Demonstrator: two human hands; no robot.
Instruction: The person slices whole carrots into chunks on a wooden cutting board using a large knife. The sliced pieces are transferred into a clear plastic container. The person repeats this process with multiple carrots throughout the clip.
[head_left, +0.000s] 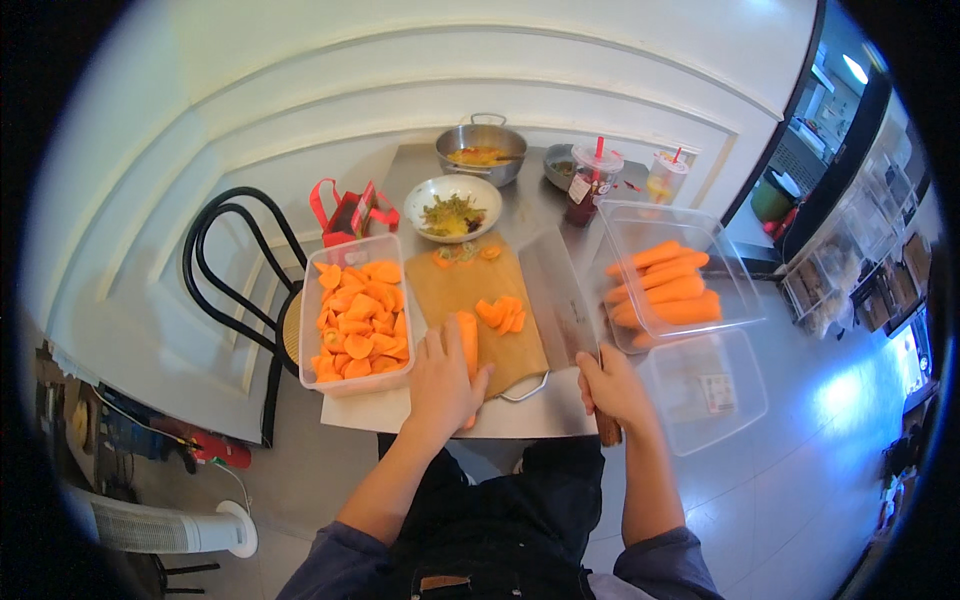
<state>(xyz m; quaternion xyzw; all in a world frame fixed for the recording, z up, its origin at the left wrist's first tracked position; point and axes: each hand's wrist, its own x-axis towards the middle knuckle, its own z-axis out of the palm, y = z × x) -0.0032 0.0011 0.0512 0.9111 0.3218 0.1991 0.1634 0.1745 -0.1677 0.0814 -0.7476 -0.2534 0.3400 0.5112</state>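
My left hand grips a peeled carrot lengthwise at the near left of a wooden cutting board. In my right hand is the wooden handle of a cleaver, its broad blade tilted along the board's right edge, apart from the carrot. Cut carrot pieces lie on the board beside the held carrot. At the board's far end are carrot ends. A plastic tub full of carrot chunks stands to the left. Whole peeled carrots lie in a clear plastic container to the right.
Behind the board are a white bowl of food scraps, a steel pot, a dark bowl and two lidded drink cups. A red bag and a black chair are at left. A plastic lid lies right.
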